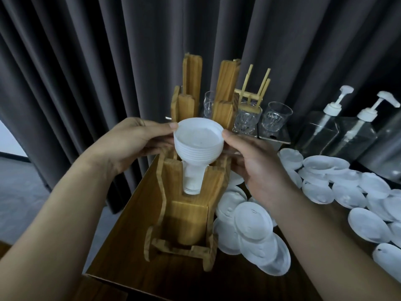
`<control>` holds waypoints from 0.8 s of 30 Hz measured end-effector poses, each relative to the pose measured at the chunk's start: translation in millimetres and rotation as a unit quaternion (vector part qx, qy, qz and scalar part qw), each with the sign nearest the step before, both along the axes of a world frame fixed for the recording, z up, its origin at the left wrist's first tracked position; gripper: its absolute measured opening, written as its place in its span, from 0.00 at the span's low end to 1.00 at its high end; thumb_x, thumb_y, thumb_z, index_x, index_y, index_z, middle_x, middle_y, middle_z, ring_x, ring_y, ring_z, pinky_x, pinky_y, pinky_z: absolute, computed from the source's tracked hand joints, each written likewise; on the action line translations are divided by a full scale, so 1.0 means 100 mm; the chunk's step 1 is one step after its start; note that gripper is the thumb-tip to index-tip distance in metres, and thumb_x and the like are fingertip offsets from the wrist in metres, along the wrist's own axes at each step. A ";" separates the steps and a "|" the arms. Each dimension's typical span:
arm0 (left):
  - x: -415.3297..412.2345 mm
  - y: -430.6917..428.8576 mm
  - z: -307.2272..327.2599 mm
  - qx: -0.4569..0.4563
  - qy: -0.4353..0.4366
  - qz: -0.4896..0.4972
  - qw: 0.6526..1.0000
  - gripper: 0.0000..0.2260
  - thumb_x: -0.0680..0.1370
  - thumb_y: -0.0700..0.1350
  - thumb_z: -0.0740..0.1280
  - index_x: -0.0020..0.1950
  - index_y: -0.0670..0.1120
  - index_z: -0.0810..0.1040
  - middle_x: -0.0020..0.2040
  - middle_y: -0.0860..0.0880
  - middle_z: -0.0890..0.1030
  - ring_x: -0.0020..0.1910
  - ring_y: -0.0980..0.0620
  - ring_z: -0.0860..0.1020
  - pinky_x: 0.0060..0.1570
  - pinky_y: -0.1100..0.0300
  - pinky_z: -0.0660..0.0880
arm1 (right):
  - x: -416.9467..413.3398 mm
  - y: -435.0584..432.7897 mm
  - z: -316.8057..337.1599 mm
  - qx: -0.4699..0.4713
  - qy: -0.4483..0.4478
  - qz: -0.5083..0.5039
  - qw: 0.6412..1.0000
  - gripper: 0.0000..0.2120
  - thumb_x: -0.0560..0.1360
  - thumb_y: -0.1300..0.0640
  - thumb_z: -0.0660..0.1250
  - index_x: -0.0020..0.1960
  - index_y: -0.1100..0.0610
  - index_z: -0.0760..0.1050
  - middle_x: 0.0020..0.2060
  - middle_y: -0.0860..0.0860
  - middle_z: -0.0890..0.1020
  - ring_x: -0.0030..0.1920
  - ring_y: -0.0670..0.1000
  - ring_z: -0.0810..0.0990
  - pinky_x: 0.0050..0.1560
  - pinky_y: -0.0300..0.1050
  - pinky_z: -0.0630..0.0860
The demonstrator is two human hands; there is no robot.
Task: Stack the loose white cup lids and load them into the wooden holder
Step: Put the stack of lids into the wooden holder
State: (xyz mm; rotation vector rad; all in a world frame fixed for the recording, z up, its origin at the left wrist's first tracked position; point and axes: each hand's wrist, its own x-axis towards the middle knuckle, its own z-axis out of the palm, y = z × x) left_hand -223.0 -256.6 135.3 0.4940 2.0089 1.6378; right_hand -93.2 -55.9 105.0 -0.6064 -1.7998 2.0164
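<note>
A stack of several white cup lids [198, 141] sits at the top of the wooden holder [188, 213], above a column of white lids showing through the holder's front slot. My left hand [134, 142] grips the stack's left side, thumb on the rim. My right hand [253, 161] grips its right side, thumb tip against the rim. Many loose white lids [251, 233] lie scattered on the dark wooden table [121, 246] to the right of the holder.
Tall wooden racks [225, 88] and clear glasses [275, 118] stand behind the holder. Two clear pump bottles [325, 127] stand at the back right. Dark curtains hang behind. The table's left edge runs just beside the holder.
</note>
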 end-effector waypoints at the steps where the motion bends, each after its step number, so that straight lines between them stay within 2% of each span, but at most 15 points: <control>1: -0.02 0.00 -0.06 0.001 -0.020 -0.004 1.000 0.11 0.77 0.51 0.73 0.47 0.45 0.90 0.43 0.47 0.89 0.41 0.56 0.85 0.52 0.57 0.78 | -0.02 -0.01 -0.05 0.002 -0.011 0.000 1.000 0.16 0.76 0.51 0.76 0.52 0.64 0.85 0.51 0.65 0.86 0.50 0.62 0.86 0.60 0.63 0.80; 3: -0.05 0.00 -0.19 0.009 -0.061 -0.010 0.998 0.12 0.78 0.49 0.72 0.50 0.40 0.88 0.42 0.44 0.88 0.40 0.54 0.86 0.46 0.59 0.81 | -0.06 -0.01 -0.18 -0.004 -0.031 0.000 1.000 0.17 0.75 0.50 0.77 0.52 0.64 0.85 0.49 0.64 0.87 0.54 0.67 0.85 0.60 0.66 0.80; 5: -0.07 -0.01 -0.31 0.014 -0.092 -0.011 0.996 0.16 0.78 0.47 0.73 0.56 0.35 0.86 0.43 0.42 0.88 0.39 0.52 0.87 0.40 0.62 0.82 | -0.09 0.02 -0.28 -0.028 -0.041 0.001 0.999 0.15 0.75 0.52 0.77 0.49 0.65 0.84 0.40 0.57 0.87 0.49 0.64 0.86 0.53 0.58 0.81; 6: -0.07 -0.01 -0.36 0.014 -0.103 -0.010 0.995 0.17 0.77 0.47 0.73 0.57 0.34 0.85 0.43 0.42 0.88 0.40 0.52 0.87 0.40 0.62 0.83 | -0.09 0.01 -0.31 -0.040 -0.048 0.003 0.998 0.12 0.76 0.54 0.76 0.46 0.64 0.84 0.38 0.55 0.86 0.46 0.60 0.86 0.50 0.53 0.81; 8: -0.08 -0.01 -0.44 0.010 -0.121 -0.009 0.993 0.14 0.76 0.47 0.73 0.52 0.35 0.86 0.41 0.43 0.88 0.40 0.52 0.87 0.42 0.62 0.83 | -0.10 -0.01 -0.34 -0.054 -0.075 0.004 0.996 0.09 0.77 0.55 0.75 0.49 0.62 0.85 0.41 0.55 0.88 0.46 0.57 0.88 0.51 0.51 0.82; 10: -0.08 0.00 -0.51 0.003 -0.129 -0.009 0.992 0.09 0.77 0.45 0.73 0.43 0.41 0.87 0.37 0.46 0.87 0.37 0.53 0.86 0.41 0.63 0.83 | -0.12 -0.01 -0.40 -0.052 -0.102 0.000 0.993 0.08 0.77 0.54 0.76 0.50 0.60 0.86 0.43 0.57 0.89 0.46 0.56 0.88 0.54 0.52 0.84; 12: -0.08 0.00 -0.56 -0.003 -0.121 -0.014 0.993 0.11 0.78 0.44 0.73 0.36 0.45 0.87 0.35 0.48 0.86 0.36 0.55 0.85 0.39 0.64 0.82 | -0.13 -0.01 -0.46 -0.026 -0.115 -0.010 0.993 0.07 0.76 0.53 0.77 0.45 0.57 0.86 0.41 0.54 0.89 0.46 0.56 0.88 0.57 0.54 0.84; 14: -0.07 0.00 -0.59 -0.009 -0.111 -0.017 0.994 0.15 0.79 0.43 0.72 0.33 0.47 0.87 0.34 0.49 0.85 0.35 0.56 0.85 0.39 0.65 0.82 | -0.13 -0.01 -0.51 -0.006 -0.125 -0.021 0.992 0.08 0.75 0.52 0.78 0.45 0.57 0.87 0.43 0.57 0.89 0.49 0.60 0.88 0.61 0.59 0.83; 17: -0.07 0.01 -0.61 -0.023 -0.098 -0.013 0.995 0.12 0.78 0.44 0.73 0.34 0.47 0.88 0.37 0.48 0.86 0.40 0.55 0.86 0.42 0.64 0.82 | -0.13 -0.01 -0.54 -0.012 -0.124 -0.024 0.992 0.09 0.75 0.53 0.78 0.43 0.59 0.88 0.48 0.63 0.87 0.50 0.62 0.88 0.63 0.60 0.82; 19: -0.06 0.01 -0.61 -0.025 -0.084 -0.009 0.996 0.13 0.78 0.44 0.73 0.33 0.47 0.87 0.38 0.48 0.87 0.42 0.55 0.87 0.43 0.65 0.82 | -0.13 -0.02 -0.53 0.000 -0.129 -0.024 0.991 0.09 0.75 0.52 0.78 0.40 0.57 0.88 0.46 0.61 0.88 0.51 0.62 0.88 0.63 0.62 0.81; 22: -0.08 0.03 -0.61 -0.031 -0.054 -0.001 0.998 0.14 0.78 0.44 0.73 0.33 0.46 0.87 0.38 0.46 0.87 0.42 0.55 0.87 0.38 0.71 0.79 | -0.16 -0.02 -0.55 0.018 -0.133 -0.028 0.991 0.09 0.74 0.51 0.79 0.38 0.54 0.88 0.44 0.60 0.88 0.52 0.63 0.87 0.62 0.65 0.81; 24: -0.09 0.04 -0.62 -0.031 -0.046 0.002 0.998 0.13 0.79 0.44 0.73 0.34 0.45 0.87 0.38 0.46 0.87 0.41 0.56 0.87 0.37 0.72 0.78 | -0.17 -0.03 -0.56 0.035 -0.132 -0.024 0.990 0.07 0.74 0.50 0.79 0.40 0.51 0.88 0.43 0.58 0.89 0.51 0.62 0.88 0.63 0.64 0.81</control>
